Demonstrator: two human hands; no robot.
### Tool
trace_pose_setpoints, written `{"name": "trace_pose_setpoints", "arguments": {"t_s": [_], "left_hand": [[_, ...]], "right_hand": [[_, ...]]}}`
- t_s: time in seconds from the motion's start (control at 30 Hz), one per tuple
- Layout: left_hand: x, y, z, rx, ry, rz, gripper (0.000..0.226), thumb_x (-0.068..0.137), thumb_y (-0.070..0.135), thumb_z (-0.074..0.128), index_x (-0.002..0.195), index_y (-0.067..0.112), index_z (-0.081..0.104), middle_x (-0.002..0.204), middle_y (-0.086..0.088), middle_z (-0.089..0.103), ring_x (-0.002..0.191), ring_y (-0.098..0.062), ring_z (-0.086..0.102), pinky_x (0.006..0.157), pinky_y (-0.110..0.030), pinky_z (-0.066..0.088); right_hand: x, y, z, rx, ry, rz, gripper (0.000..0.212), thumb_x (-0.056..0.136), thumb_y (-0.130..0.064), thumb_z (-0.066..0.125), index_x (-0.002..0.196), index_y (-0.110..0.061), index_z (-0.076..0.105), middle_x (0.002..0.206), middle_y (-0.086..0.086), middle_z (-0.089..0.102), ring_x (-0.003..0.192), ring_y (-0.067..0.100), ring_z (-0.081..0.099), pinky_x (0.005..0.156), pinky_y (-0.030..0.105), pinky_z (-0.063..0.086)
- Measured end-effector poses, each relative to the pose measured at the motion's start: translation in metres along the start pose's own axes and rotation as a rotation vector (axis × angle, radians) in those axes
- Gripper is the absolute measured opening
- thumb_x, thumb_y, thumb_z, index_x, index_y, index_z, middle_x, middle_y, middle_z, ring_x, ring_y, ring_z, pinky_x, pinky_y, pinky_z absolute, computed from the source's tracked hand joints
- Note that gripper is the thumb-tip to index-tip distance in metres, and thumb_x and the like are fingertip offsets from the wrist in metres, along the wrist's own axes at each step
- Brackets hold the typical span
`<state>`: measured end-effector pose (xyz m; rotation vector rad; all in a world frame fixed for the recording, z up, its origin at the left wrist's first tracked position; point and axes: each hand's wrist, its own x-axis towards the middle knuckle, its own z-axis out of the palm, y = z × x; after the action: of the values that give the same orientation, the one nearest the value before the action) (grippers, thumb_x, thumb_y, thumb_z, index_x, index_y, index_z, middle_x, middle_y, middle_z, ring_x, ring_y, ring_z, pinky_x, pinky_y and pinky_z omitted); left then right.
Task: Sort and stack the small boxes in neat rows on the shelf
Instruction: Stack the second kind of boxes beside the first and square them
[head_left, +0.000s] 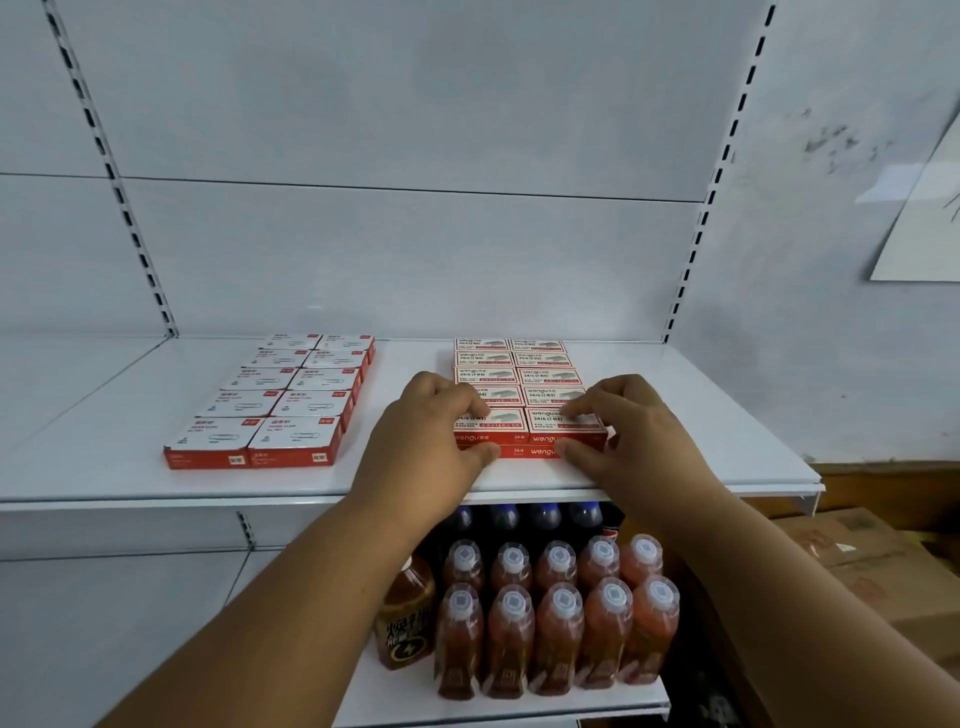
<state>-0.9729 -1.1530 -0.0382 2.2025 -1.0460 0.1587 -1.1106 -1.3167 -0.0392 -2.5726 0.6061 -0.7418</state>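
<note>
Two groups of small red-and-white boxes stand on the white shelf (130, 467). The staple boxes (540, 374) form two neat columns, stacked two layers high at the front. My left hand (431, 431) pinches the front left staple box (501, 418), fingers on top and thumb at the front face. My right hand (639, 426) grips the front right staple box (561, 423) the same way. Further left lie the paper clip boxes (280, 400), two columns running back, untouched.
The white back panel with slotted uprights (696, 228) closes the shelf behind. Below it, a lower shelf holds rows of orange drink bottles (556, 623) and dark-capped bottles (540, 519). Cardboard boxes (872, 566) sit at the lower right.
</note>
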Motion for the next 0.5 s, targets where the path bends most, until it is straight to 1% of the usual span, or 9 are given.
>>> {"name": "trace_pose_setpoints", "arguments": {"t_s": [0.03, 0.1, 0.23, 0.33, 0.4, 0.43, 0.47, 0.5], "left_hand": [[0.0003, -0.001, -0.0006, -0.017, -0.004, 0.0, 0.036, 0.081, 0.039, 0.077, 0.113, 0.036, 0.062, 0.122, 0.015, 0.048, 0.104, -0.006, 0.053, 0.082, -0.015, 0.04], [0.001, -0.0029, -0.0011, -0.051, -0.012, 0.001, 0.034, 0.082, 0.036, 0.077, 0.113, 0.035, 0.063, 0.12, 0.016, 0.047, 0.103, -0.004, 0.051, 0.081, -0.014, 0.038], [0.0014, -0.0042, 0.0004, -0.074, -0.012, 0.016, 0.032, 0.082, 0.032, 0.077, 0.112, 0.034, 0.065, 0.118, 0.017, 0.046, 0.106, -0.006, 0.051, 0.085, -0.017, 0.041], [0.0009, -0.0054, 0.0017, -0.071, -0.024, 0.04, 0.032, 0.083, 0.033, 0.076, 0.113, 0.035, 0.064, 0.12, 0.014, 0.047, 0.112, -0.009, 0.05, 0.092, -0.022, 0.046], [0.0005, -0.0054, 0.0009, -0.074, -0.027, 0.032, 0.04, 0.081, 0.037, 0.077, 0.118, 0.037, 0.061, 0.125, 0.012, 0.045, 0.116, -0.01, 0.049, 0.097, -0.027, 0.048], [0.0001, -0.0053, 0.0, -0.065, -0.016, 0.025, 0.045, 0.08, 0.04, 0.077, 0.121, 0.038, 0.058, 0.128, 0.011, 0.043, 0.117, -0.01, 0.049, 0.097, -0.027, 0.049], [-0.0003, -0.0052, -0.0013, -0.057, 0.003, 0.017, 0.048, 0.08, 0.042, 0.076, 0.123, 0.038, 0.055, 0.13, 0.011, 0.043, 0.117, -0.01, 0.049, 0.093, -0.024, 0.048], [-0.0007, -0.0048, -0.0032, -0.056, 0.024, 0.005, 0.047, 0.081, 0.041, 0.075, 0.123, 0.038, 0.053, 0.129, 0.011, 0.044, 0.114, -0.009, 0.05, 0.086, -0.018, 0.046]], "right_hand": [[-0.0008, -0.0005, 0.001, -0.016, 0.01, -0.001, 0.029, 0.083, -0.036, 0.074, 0.11, -0.03, 0.067, 0.117, -0.009, 0.05, 0.1, 0.014, 0.053, 0.086, 0.026, 0.048], [-0.002, -0.0014, 0.0025, -0.025, 0.036, -0.015, 0.026, 0.083, -0.035, 0.074, 0.108, -0.03, 0.068, 0.114, -0.009, 0.052, 0.102, 0.014, 0.052, 0.087, 0.028, 0.048], [-0.0029, -0.0035, 0.003, -0.012, 0.057, -0.026, 0.022, 0.082, -0.032, 0.075, 0.103, -0.03, 0.069, 0.11, -0.011, 0.052, 0.106, 0.013, 0.051, 0.09, 0.032, 0.049], [-0.0035, -0.0039, 0.0031, 0.008, 0.053, -0.01, 0.024, 0.081, -0.032, 0.076, 0.104, -0.03, 0.07, 0.113, -0.01, 0.052, 0.107, 0.013, 0.052, 0.091, 0.034, 0.05], [-0.0047, -0.0043, 0.0026, 0.032, 0.062, 0.006, 0.028, 0.082, -0.036, 0.074, 0.109, -0.029, 0.069, 0.117, -0.01, 0.051, 0.107, 0.011, 0.053, 0.09, 0.032, 0.051], [-0.0055, -0.005, 0.0016, 0.053, 0.07, 0.025, 0.031, 0.084, -0.039, 0.072, 0.113, -0.029, 0.067, 0.12, -0.01, 0.05, 0.107, 0.01, 0.054, 0.089, 0.029, 0.051], [-0.0058, -0.0061, 0.0001, 0.082, 0.08, 0.051, 0.032, 0.086, -0.041, 0.068, 0.115, -0.028, 0.065, 0.121, -0.011, 0.051, 0.105, 0.008, 0.054, 0.087, 0.026, 0.051], [-0.0056, -0.0072, -0.0018, 0.109, 0.092, 0.076, 0.029, 0.088, -0.041, 0.066, 0.114, -0.028, 0.064, 0.12, -0.011, 0.052, 0.102, 0.007, 0.055, 0.083, 0.023, 0.05]]}}
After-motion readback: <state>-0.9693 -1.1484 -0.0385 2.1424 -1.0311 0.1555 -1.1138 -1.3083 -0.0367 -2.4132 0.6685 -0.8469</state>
